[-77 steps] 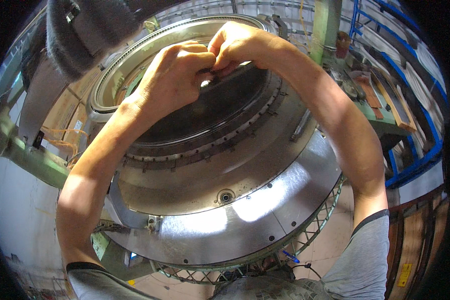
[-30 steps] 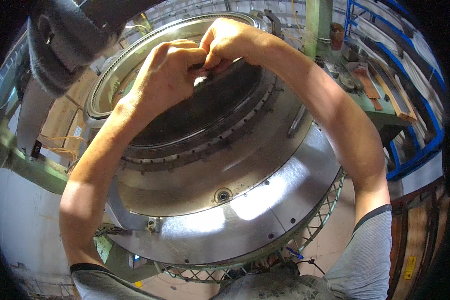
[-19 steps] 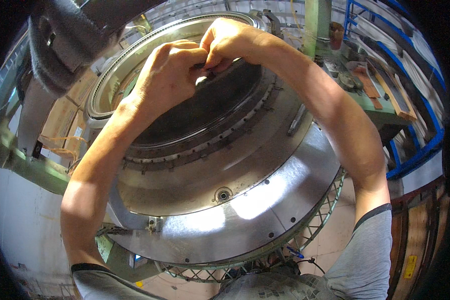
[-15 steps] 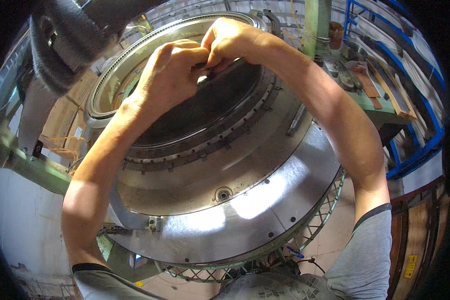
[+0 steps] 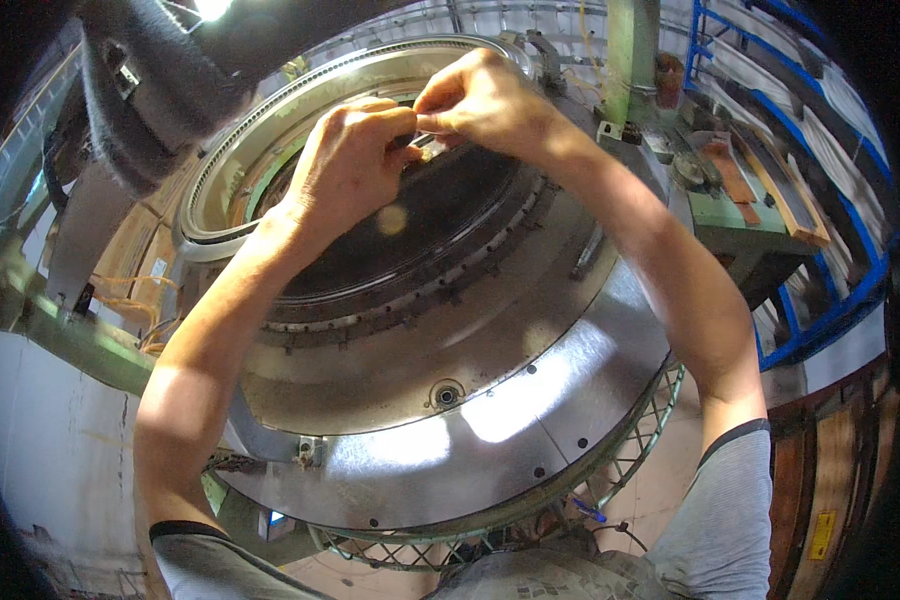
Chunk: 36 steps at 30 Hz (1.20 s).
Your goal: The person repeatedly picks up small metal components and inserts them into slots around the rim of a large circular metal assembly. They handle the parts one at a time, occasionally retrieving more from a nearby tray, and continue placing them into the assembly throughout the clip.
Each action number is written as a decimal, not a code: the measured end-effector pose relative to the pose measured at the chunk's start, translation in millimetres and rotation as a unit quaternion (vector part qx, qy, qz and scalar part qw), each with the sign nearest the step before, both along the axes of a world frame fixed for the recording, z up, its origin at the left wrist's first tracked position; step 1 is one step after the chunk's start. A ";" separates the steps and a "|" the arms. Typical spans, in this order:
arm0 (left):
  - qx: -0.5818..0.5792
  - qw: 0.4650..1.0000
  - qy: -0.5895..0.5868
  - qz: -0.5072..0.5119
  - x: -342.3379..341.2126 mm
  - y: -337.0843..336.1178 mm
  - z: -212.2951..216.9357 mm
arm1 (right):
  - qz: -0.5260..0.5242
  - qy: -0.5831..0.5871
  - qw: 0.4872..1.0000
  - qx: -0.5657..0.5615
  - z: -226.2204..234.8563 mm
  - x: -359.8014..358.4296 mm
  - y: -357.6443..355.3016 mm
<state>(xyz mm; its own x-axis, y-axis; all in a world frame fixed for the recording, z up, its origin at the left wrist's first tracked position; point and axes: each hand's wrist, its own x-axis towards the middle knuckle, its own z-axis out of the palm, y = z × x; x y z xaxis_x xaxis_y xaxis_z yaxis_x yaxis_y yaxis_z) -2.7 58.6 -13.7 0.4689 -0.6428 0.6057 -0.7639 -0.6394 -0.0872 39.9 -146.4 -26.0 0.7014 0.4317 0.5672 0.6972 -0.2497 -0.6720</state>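
- Nearest the person, a broad polished steel plate (image 5: 530, 400) with a rounded edge spreads below the forearms, sitting over a green wire lattice guard (image 5: 640, 455); a small round bolt socket (image 5: 444, 394) sits in its middle.
- Above that rises the large circular grey metal drum (image 5: 420, 250), ringed with rows of small pegs.
- Both arms reach over it to the far rim. The left hand (image 5: 345, 165) is curled, fingertips pinched on a small thin metal piece (image 5: 428, 143) at the dark inner edge of the drum.
- The right hand (image 5: 480, 95) meets it from above, thumb and forefinger closed on the same piece.
- A second ago the knuckles were pressed tightly together; now the hands have drawn slightly apart, so the piece shows between them, seemingly being worked along.
- Beyond lie a pale toothed ring (image 5: 270, 130), a green upright post (image 5: 632, 50) and a cluttered green workbench (image 5: 740, 200).
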 end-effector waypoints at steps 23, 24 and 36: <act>-0.248 0.936 0.249 0.001 -8.7 79.7 -17.7 | -0.061 -0.396 0.916 -0.022 -47.8 -40.0 62.7; -0.263 0.930 0.257 -0.017 -8.6 80.9 -17.4 | -0.064 -0.394 0.917 -0.021 -48.0 -40.4 64.5; -0.225 0.916 0.331 -0.014 2.7 84.0 -14.7 | -0.053 -0.375 0.924 -0.052 -41.6 -36.9 58.3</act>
<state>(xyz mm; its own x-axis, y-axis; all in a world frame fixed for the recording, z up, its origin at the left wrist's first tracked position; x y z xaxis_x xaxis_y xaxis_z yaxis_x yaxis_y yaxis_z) 0.0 142.6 -28.3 0.8164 -0.4154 0.4011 -0.5709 -0.4763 0.6687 2.9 -88.1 -67.6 0.1690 0.4626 0.8703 0.9253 -0.3785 0.0215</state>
